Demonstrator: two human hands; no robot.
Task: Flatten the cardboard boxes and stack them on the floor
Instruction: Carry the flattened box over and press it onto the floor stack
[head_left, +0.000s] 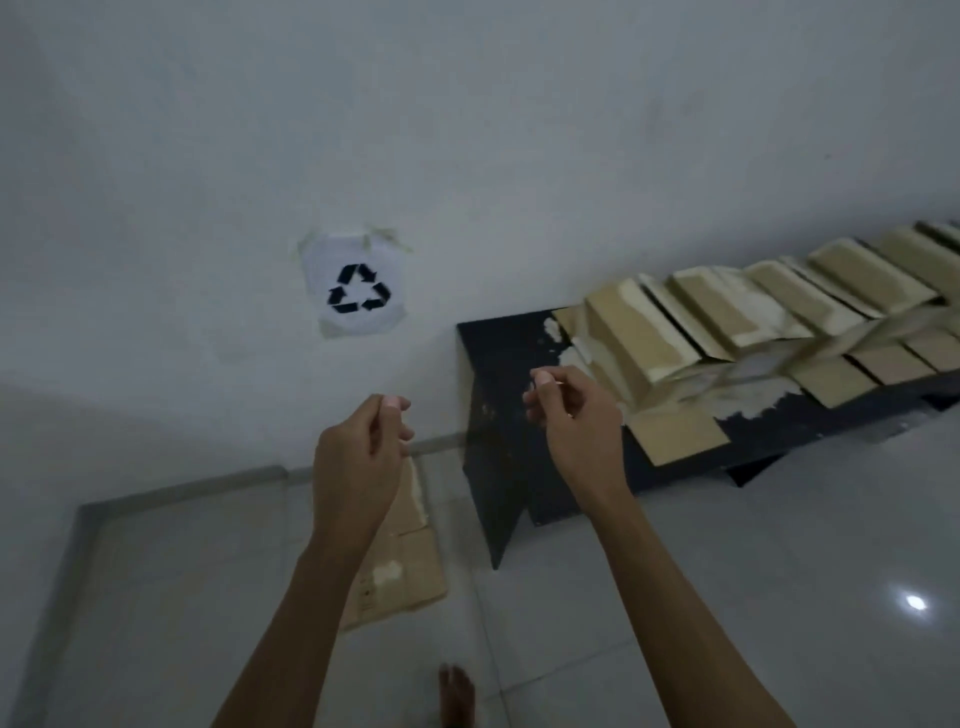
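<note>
A grey skirting (182, 491) runs along the foot of the white wall (467, 130) at the left, above the pale tiled floor (727, 597); a paper sign (355, 285) with a black recycling mark is taped to the wall. The left hand (358, 457) is raised in the air, fingers loosely curled, thumb near the fingertips, holding nothing that can be seen; below and behind it a flattened box (405, 566) lies on the floor close to the wall; a bare foot (457, 693) shows at the bottom edge. The right hand (571, 415) hangs beside the left, apart from it, fingers curled with thumb and forefinger pinched together; whether it grips anything cannot be told. To its right stands a black bench (498, 389) against the wall, and a row of boxes (727, 317) lies overlapping along its top, reaching to the right edge.
</note>
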